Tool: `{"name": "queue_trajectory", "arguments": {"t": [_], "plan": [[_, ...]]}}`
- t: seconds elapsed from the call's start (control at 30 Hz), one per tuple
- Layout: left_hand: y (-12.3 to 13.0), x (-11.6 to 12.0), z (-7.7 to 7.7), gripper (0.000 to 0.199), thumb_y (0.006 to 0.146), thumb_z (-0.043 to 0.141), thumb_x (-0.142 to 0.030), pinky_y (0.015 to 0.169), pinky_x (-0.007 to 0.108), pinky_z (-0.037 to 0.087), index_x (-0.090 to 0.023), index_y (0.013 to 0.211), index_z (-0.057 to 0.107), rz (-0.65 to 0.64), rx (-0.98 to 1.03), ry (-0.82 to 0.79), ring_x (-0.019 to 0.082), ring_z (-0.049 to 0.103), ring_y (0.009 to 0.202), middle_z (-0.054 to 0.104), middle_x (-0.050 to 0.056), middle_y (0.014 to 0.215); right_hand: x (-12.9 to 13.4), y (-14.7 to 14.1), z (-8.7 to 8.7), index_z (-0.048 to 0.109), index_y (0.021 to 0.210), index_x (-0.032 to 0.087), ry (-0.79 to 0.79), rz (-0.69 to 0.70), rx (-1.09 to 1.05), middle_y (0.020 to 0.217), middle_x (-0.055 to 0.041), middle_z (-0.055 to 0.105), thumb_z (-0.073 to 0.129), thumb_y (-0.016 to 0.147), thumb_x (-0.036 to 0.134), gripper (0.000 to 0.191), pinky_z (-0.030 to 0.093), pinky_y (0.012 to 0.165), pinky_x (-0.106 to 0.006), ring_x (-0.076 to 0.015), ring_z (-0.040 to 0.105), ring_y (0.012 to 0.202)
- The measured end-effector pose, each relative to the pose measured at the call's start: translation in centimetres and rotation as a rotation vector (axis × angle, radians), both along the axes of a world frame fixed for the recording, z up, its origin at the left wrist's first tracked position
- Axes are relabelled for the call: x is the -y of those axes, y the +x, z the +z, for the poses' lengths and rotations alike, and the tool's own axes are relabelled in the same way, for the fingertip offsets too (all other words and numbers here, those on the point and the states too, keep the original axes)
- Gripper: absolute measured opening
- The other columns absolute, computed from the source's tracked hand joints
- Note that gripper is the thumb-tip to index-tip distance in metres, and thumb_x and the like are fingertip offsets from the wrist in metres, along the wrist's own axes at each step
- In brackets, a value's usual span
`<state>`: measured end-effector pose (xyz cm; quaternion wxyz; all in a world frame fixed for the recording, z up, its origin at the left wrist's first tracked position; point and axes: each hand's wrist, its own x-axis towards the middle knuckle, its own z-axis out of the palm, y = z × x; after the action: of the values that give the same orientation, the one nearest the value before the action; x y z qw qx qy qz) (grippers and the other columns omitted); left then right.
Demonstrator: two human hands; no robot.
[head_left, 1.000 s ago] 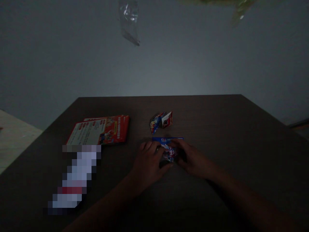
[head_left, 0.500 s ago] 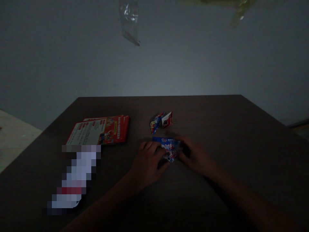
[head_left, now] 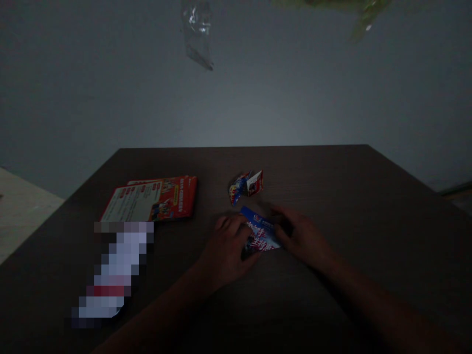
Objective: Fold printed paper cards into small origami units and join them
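Clock directions are from the blue-and-white printed packet (head_left: 262, 238), with twelve pointing towards the wall. Nearest, at eight o'clock, a bright pixelated thing (head_left: 120, 265) lies on the dark worktop (head_left: 313, 172).

The left hand (head_left: 225, 250), at nine, is palm down and half open, fingers loosely curled, touching the packet's left side. The right hand (head_left: 304, 240), at three, is part-curled, its thumb by the right edge; whether either hand pinches the packet is too dim to tell. The packet lies askew between them, its solid blue strip along the far side.

The step in hand looks like turning or smoothing the packet on the surface. A further move of this kind would call for the left hand to steady it while the right fingers take a sure hold of the edge, gently, as the thin material looks likely to crease.

At ten o'clock is a stack of red printed cards (head_left: 177, 199); at eleven, a crumpled wrapper (head_left: 238, 189), with a folded red-and-white piece (head_left: 255, 183) just beside it, near twelve. Beyond stands the grey wall (head_left: 258, 98), with clear plastic (head_left: 199, 32) at eleven and a yellowish strip (head_left: 365, 19) at one.
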<state>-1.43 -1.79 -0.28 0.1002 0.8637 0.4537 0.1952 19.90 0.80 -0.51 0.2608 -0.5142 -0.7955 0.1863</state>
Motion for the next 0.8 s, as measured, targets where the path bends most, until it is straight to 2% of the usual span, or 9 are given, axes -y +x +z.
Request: {"name": "queue_trajectory", "arguments": {"t": [0.2, 0.4, 0.63, 0.8], "plan": [[-0.02, 0.00, -0.16, 0.035, 0.078, 0.059, -0.037, 0.098, 0.045, 0.033, -0.019, 0.108, 0.057, 0.033, -0.016, 0.011, 0.028, 0.045, 0.115, 0.049, 0.012, 0.125, 0.21, -0.03, 0.27, 0.052, 0.118, 0.021, -0.072, 0.069, -0.085, 0.103, -0.0062, 0.068, 0.050, 0.081, 0.019, 0.037, 0.052, 0.080, -0.038, -0.0206, 0.066, 0.086], [0.07, 0.01, 0.16, 0.032, 0.081, 0.056, -0.034, 0.095, 0.047, 0.033, -0.019, 0.109, 0.056, 0.043, -0.062, 0.018, 0.029, 0.044, 0.116, 0.051, 0.012, 0.124, 0.48, -0.31, 0.30, 0.048, 0.123, 0.023, -0.136, 0.134, -0.127, 0.103, -0.0046, 0.068, 0.048, 0.084, 0.018, 0.039, 0.052, 0.077, -0.034, -0.0183, 0.066, 0.085], [0.60, 0.15, 0.14, 0.037, 0.081, 0.053, -0.031, 0.096, 0.049, 0.032, -0.018, 0.116, 0.051, 0.070, -0.119, 0.007, 0.030, 0.039, 0.121, 0.046, 0.012, 0.134, 0.57, -0.71, 0.52, 0.051, 0.118, 0.022, -0.165, 0.165, -0.124, 0.096, -0.0034, 0.069, 0.048, 0.084, 0.019, 0.034, 0.052, 0.069, -0.029, -0.0164, 0.066, 0.077], [0.64, 0.00, 0.00, 0.041, 0.078, 0.055, -0.030, 0.098, 0.050, 0.030, -0.017, 0.116, 0.049, 0.079, -0.118, 0.001, 0.030, 0.036, 0.123, 0.042, 0.014, 0.139, 0.53, -0.53, 0.22, 0.050, 0.121, 0.023, -0.145, 0.153, -0.142, 0.100, -0.0031, 0.068, 0.048, 0.085, 0.019, 0.037, 0.051, 0.074, -0.030, -0.0167, 0.065, 0.081]]}}
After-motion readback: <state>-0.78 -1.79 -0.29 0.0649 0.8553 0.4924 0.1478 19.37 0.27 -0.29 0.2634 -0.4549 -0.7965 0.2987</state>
